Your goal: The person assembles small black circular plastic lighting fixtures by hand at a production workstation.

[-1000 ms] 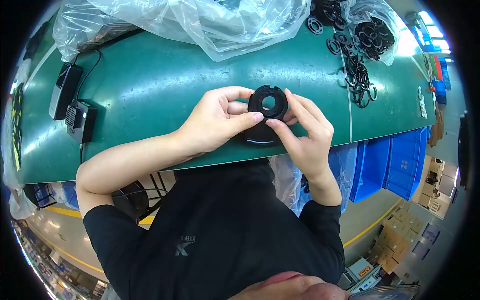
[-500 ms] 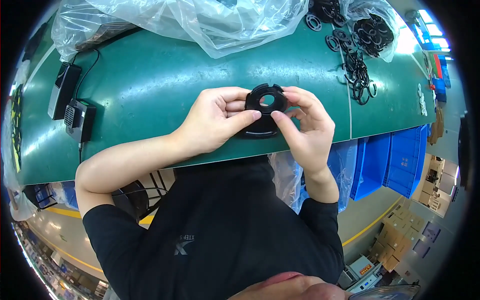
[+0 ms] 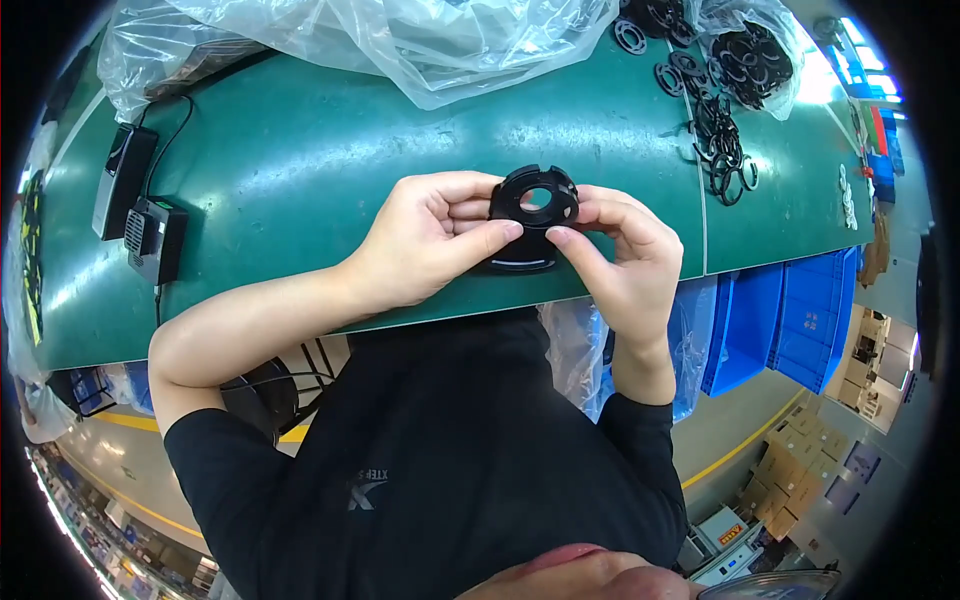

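Observation:
Both hands hold a black ring-shaped part [image 3: 510, 203] with a round hole in its middle and notches along its far rim. My left hand [image 3: 425, 235] is closed on its left side, thumb on the near edge and fingers behind. From the right, my right hand [image 3: 630, 255] pinches the ring, its thumb at the near edge and its fingers by the right rim. Just below the ring, a dark rounded piece with a pale edge line [image 3: 522, 258] is seen close to the table's front edge; whether it joins the ring I cannot tell.
Clear plastic sheeting [image 3: 430, 50] lies across the far side of the green table [image 3: 300, 130]. Black rings [image 3: 725, 150] are heaped at the far right, some in a plastic bag [image 3: 785, 95]. A black boxy device [image 3: 155, 240] with a cable sits left. Blue bins [image 3: 745, 330] stand beyond the right front edge.
My right hand has shifted slightly right, its fingers now lower along the ring's right rim. The ring has turned or tilted a little; my left hand stays nearly in place.

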A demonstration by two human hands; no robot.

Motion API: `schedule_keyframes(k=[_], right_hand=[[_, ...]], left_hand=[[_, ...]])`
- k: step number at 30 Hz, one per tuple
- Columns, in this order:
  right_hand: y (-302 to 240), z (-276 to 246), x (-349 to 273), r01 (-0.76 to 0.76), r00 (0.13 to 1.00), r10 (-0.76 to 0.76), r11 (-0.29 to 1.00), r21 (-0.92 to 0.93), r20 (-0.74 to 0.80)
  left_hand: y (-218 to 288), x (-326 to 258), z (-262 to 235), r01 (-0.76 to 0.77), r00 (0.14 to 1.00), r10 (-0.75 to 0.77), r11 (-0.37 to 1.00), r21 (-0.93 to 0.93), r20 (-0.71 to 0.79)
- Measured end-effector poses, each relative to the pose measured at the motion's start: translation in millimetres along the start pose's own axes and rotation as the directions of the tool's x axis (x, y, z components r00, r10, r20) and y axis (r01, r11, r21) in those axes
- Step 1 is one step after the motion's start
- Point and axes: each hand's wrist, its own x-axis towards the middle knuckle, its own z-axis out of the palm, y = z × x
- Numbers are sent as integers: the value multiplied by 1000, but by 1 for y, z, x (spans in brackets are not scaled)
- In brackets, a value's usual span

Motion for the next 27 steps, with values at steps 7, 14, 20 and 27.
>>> schedule_keyframes(k=[7,14,20,27], right_hand=[[-11,1,3,181,983,-183,971,-158,1],[-7,1,1,220,975,-223,962,-160,2],[-5,12,-5,101,992,-104,994,-50,-69],[-12,20,-6,-117,981,166,920,375,-101]], left_hand=[[-1,0,-1,-23,998,18,997,77,61],[-3,-1,1,-9,999,6,998,68,44],[-7,-5,1,-39,999,42,993,109,-25],[-3,-3,2,-40,999,42,997,64,-31]])
